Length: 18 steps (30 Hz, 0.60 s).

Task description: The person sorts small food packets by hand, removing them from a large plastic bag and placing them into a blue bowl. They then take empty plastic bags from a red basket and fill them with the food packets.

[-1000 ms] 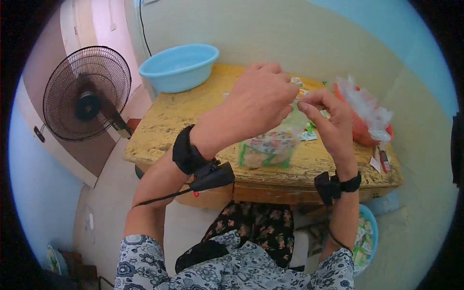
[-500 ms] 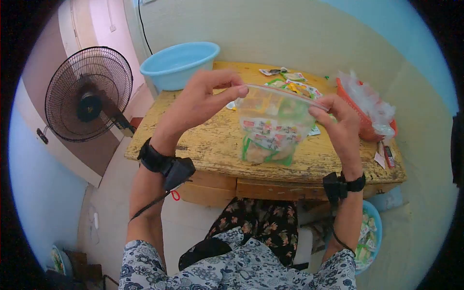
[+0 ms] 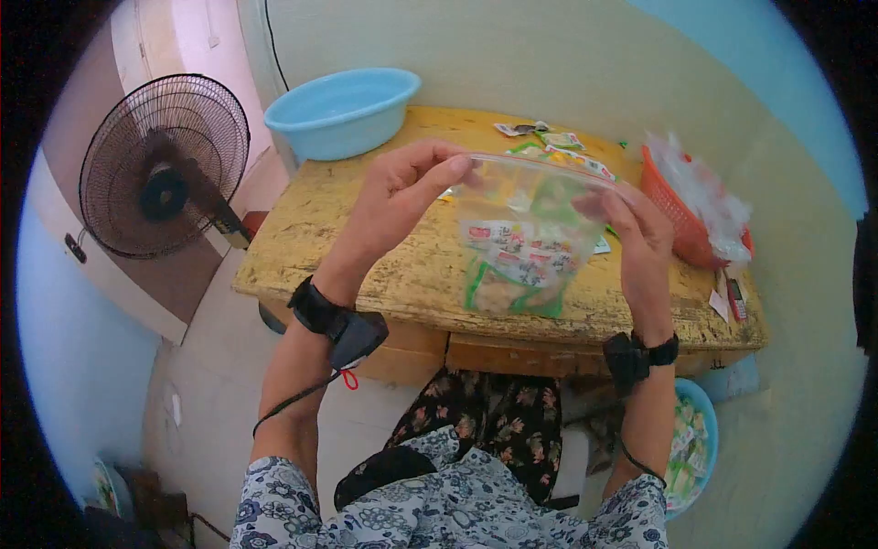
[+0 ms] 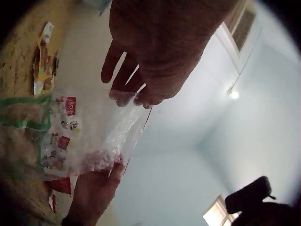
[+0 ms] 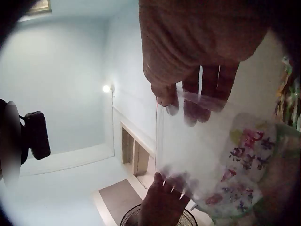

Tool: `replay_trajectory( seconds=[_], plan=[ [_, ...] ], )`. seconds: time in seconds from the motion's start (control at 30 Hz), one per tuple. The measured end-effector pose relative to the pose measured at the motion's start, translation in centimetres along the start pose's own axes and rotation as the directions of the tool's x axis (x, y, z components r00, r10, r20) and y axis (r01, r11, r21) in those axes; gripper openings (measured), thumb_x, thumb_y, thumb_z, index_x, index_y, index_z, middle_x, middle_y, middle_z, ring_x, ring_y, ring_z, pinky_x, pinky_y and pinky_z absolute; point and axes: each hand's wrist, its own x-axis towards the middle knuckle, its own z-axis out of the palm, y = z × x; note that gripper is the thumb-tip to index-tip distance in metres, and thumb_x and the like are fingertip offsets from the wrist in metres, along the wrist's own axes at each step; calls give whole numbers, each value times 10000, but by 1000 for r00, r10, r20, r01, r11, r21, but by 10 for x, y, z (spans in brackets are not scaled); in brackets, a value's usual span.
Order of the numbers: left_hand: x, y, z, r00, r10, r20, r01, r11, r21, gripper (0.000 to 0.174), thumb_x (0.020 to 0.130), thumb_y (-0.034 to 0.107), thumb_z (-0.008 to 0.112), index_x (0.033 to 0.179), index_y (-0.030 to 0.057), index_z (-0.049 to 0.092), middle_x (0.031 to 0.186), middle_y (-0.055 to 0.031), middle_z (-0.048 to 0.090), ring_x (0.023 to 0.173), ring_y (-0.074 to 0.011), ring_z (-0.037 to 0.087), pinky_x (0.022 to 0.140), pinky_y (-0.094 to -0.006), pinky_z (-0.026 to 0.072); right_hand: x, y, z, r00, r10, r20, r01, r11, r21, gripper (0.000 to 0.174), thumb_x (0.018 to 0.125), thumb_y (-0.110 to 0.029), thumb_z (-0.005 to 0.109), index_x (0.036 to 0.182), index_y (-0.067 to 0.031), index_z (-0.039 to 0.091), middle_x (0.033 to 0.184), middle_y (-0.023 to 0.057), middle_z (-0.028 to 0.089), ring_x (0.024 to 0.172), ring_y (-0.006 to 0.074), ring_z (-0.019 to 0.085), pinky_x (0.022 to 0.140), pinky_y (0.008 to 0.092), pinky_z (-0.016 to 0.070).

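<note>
A clear bag with a red-edged top (image 3: 526,240) hangs upright between both hands above the front of the yellow table, small printed packets and pale contents inside its lower part. At its top left corner my left hand (image 3: 398,197) pinches the edge between thumb and fingers. My right hand (image 3: 640,242) pinches the top right corner, its fingers behind the film. In the left wrist view the left hand (image 4: 146,52) has its fingertips on the bag (image 4: 106,132). The right wrist view shows the right hand (image 5: 197,52) with thumb at the edge and fingers spread behind the film.
A blue basin (image 3: 343,119) stands at the table's (image 3: 329,238) back left. Small packets (image 3: 562,140) lie behind the bag. A red basket (image 3: 675,215) with plastic bags is at right, near a red object (image 3: 737,299). A fan (image 3: 165,169) stands left; a blue tub (image 3: 711,439) sits below right.
The hands were close together over the table and have moved apart, the left hand going left. The bag's top edge is now stretched between them. Since half a second ago little has shifted.
</note>
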Motion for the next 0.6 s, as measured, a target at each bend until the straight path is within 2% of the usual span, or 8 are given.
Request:
replay_trajectory(
  seconds=[0.07,0.17,0.27,0.37,0.47,0.57,0.6],
  plan=[
    [-9,4,4,995,-68,-75,58,991,-124,255,1024,173,654,1188,-22,638,1072,-68,722,1013,-129,668,927,-304,519,-5,-3,1,1000,-13,-9,13,999,30,240,1023,-149,617,1162,11,729,1058,81,769,983,148,714,939,294,539],
    [-26,-7,13,957,20,-289,-25,1000,-16,304,979,147,714,1210,-13,598,1159,-104,697,1058,-160,670,955,-327,521,-7,-10,5,999,8,-31,-10,999,-48,273,1046,-163,557,1157,33,710,1030,108,765,997,179,712,957,332,533],
    [-57,-21,27,930,-38,-366,28,999,-32,356,911,140,794,1164,-7,591,1238,-118,665,1141,-194,649,1002,-352,509,-10,-2,0,997,-40,-63,35,997,-72,236,1032,-145,593,1144,12,730,1018,84,775,976,157,715,925,307,543],
    [-87,-43,44,933,-94,-348,90,996,-26,687,831,196,868,1371,-14,498,1355,-158,596,1273,-248,586,1074,-396,470,-16,-1,3,994,-23,-109,25,1000,13,233,1034,-147,594,1139,7,734,1024,79,772,966,155,715,914,311,546],
    [-105,-44,69,947,-128,-294,156,985,73,1119,739,230,922,1582,-17,229,1497,-208,473,1379,-313,496,1139,-438,412,-20,7,3,986,-10,-164,21,998,66,238,1037,-149,593,1148,9,731,1019,76,768,957,155,716,910,311,551],
    [-109,-50,86,981,6,-192,65,931,359,1355,687,250,940,1636,13,2,1577,-251,365,1438,-352,426,1169,-439,374,-21,11,7,979,-4,-205,29,992,119,241,1041,-153,591,1154,12,726,1008,77,763,933,159,720,894,312,560],
    [-107,-50,91,982,14,-186,58,926,374,1362,684,245,938,1638,23,-9,1566,-256,381,1427,-356,439,1160,-434,384,-22,9,10,977,0,-211,28,991,132,242,1042,-154,589,1154,12,725,1005,78,762,924,161,722,889,313,562]
  ],
)
